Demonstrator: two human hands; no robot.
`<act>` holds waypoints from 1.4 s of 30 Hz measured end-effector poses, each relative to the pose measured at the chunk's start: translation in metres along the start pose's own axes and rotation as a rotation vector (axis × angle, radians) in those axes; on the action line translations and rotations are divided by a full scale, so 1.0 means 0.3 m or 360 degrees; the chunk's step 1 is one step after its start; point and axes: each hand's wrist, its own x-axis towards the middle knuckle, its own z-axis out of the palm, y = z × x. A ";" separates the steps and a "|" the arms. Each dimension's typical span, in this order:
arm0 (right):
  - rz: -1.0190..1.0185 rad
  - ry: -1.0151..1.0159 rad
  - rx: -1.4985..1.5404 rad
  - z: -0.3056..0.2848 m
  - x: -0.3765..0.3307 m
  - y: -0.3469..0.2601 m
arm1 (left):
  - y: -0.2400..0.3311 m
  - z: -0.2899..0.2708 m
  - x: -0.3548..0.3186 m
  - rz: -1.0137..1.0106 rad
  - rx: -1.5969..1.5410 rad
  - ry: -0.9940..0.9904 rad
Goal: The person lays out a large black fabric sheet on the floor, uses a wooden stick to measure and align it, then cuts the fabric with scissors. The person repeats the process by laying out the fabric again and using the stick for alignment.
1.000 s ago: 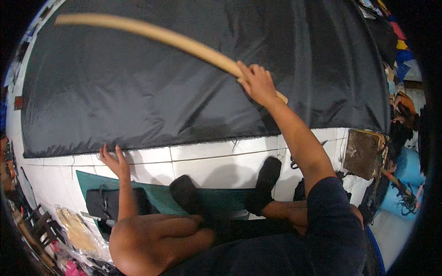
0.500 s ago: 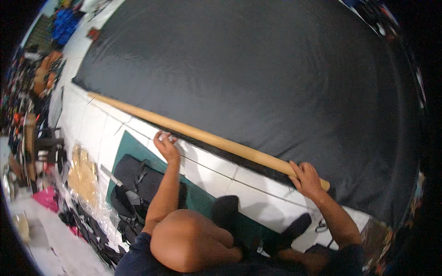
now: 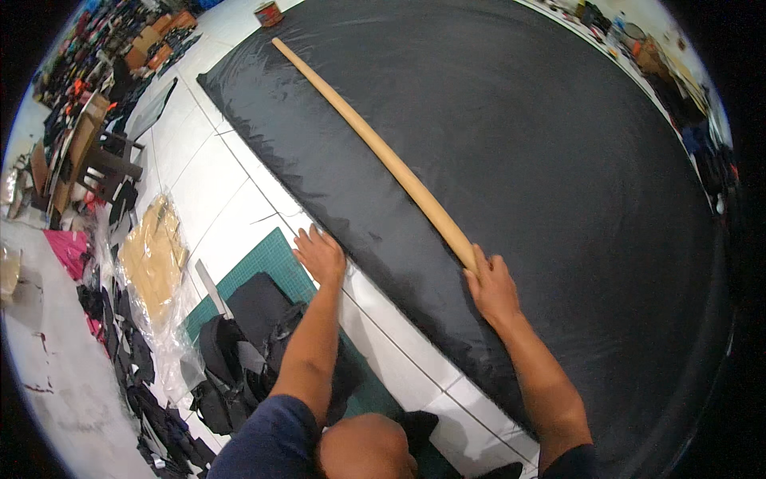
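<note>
A large sheet of black fabric (image 3: 574, 199) is spread over the floor. Across it, slanting from far left toward the middle, lies a long tan cardboard tube (image 3: 375, 144). My right hand (image 3: 493, 289) is wrapped round the tube's near end, the thumb along its side. At the fabric's near left edge rests my left hand (image 3: 321, 255), fingers apart and slightly bent, with nothing visible in it; its palm is hidden.
Left of my legs, a green cutting mat (image 3: 267, 254) carries black bags (image 3: 259, 299) and a metal ruler (image 3: 210, 286). A clear-wrapped tan bundle (image 3: 155, 243) lies beyond on white floor tiles (image 3: 191, 172). A tin can (image 3: 268, 13) stands at the fabric's far edge.
The tube has moved away from the fabric's near edge, farther onto the fabric, with my right hand still on its end. My left hand has shifted right to the fabric's edge. The view has turned.
</note>
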 end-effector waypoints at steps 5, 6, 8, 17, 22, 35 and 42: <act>-0.0177 -0.0136 -0.0026 0.173 0.438 -0.397 | 0.035 -0.026 -0.003 -0.0079 -0.0030 -0.0045; -0.0225 -0.0171 -0.0022 0.216 0.510 -0.488 | 0.017 -0.010 -0.010 -0.0076 -0.0022 0.0008; -0.0303 -0.0150 0.0000 0.285 0.637 -0.637 | 0.018 -0.003 -0.011 -0.0110 -0.0056 -0.0057; -0.0291 -0.0129 0.0369 0.285 0.795 -0.788 | 0.015 -0.044 0.023 -0.0249 -0.0185 -0.0272; -0.0160 0.0046 -0.0111 0.131 0.737 -0.330 | 0.014 -0.011 0.008 -0.0201 -0.0309 -0.0226; 0.0480 0.0117 -0.0527 -0.275 1.444 0.384 | 0.040 -0.062 0.045 -0.0203 -0.0046 -0.0374; 0.0328 0.0341 -0.0435 -0.437 1.752 0.199 | 0.034 -0.042 0.030 -0.0094 0.0072 -0.0341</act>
